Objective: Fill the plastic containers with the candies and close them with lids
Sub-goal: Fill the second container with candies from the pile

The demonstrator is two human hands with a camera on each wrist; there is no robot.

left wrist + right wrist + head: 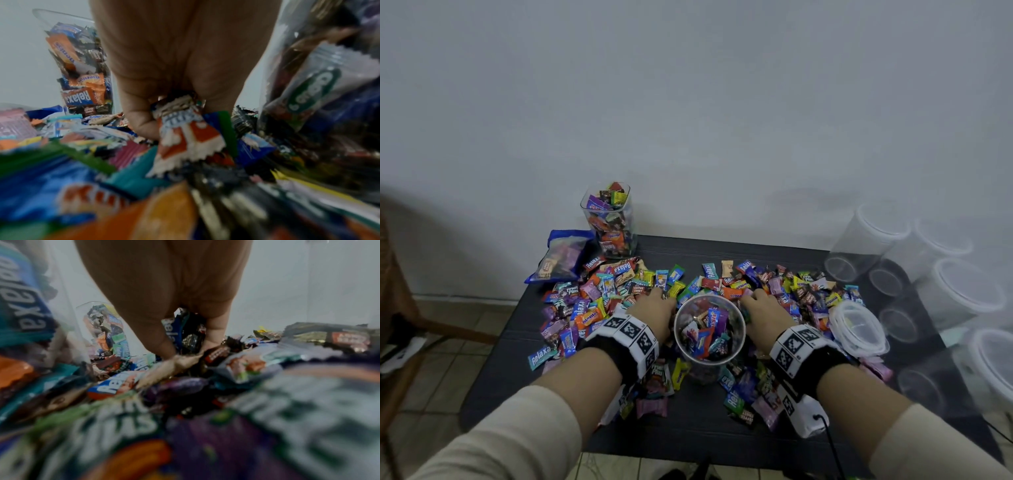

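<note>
A round clear container, partly full of wrapped candies, stands at the middle of the dark table. Loose candies lie spread on both sides of it. My left hand is down in the pile left of the container, and in the left wrist view it grips a bunch of candies with curled fingers. My right hand is in the pile on the right, its fingers curled round several dark and blue candies. A clear lid lies on the candies at the right.
A square clear jar full of candies stands at the back left, next to a blue candy bag. Several empty clear containers with white rims lie stacked at the right edge. The wall is right behind the table.
</note>
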